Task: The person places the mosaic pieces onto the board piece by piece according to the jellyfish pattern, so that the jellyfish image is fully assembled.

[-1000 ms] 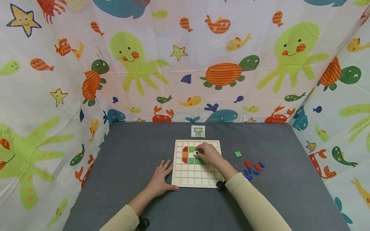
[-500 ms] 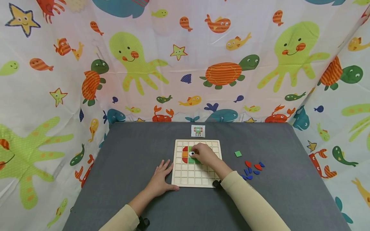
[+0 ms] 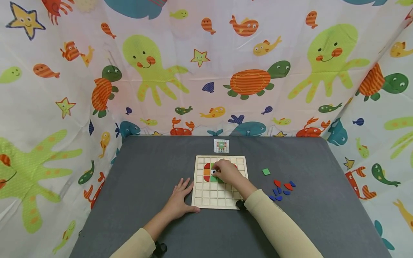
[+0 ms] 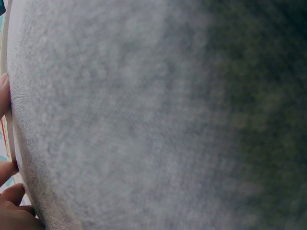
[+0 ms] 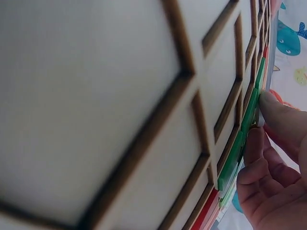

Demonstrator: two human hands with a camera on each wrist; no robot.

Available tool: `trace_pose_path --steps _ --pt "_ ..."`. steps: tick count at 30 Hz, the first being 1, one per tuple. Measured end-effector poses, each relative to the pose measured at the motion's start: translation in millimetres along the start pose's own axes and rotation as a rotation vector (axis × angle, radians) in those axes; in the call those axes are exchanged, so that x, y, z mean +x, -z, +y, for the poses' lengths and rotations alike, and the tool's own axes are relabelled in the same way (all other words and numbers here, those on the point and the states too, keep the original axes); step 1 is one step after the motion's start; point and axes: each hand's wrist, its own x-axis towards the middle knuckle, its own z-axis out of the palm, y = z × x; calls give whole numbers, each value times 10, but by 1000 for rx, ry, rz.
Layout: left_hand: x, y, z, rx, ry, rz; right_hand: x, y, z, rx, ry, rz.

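while left hand (image 3: pixel 179 201) spreads against gridded wood (image 3: pixel 213 202) — right hand (image 3: pixel 230 172) pinches a white piece (image 3: pixel 212 172)

The head camera looks forward and down, from farther away. Very near, the left wrist camera faces the grey table (image 4: pixel 120 120), the right one the grid board (image 5: pixel 158 115), which the head view shares.

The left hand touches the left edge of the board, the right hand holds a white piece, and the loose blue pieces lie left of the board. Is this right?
Not entirely: the loose blue pieces lie right of the board, as the head view shows. The left hand touches its left edge and the right hand holds a white piece.
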Motion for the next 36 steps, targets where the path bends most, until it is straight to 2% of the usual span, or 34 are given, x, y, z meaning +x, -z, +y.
trace_pose_path --steps 18,28,36 --pt "1 7 20 3 5 5 4 11 -13 -2 26 2" --pt "20 8 26 3 14 3 -1 86 -1 20 1 13" --pt "12 7 26 -11 12 5 -96 193 85 68 -62 31"
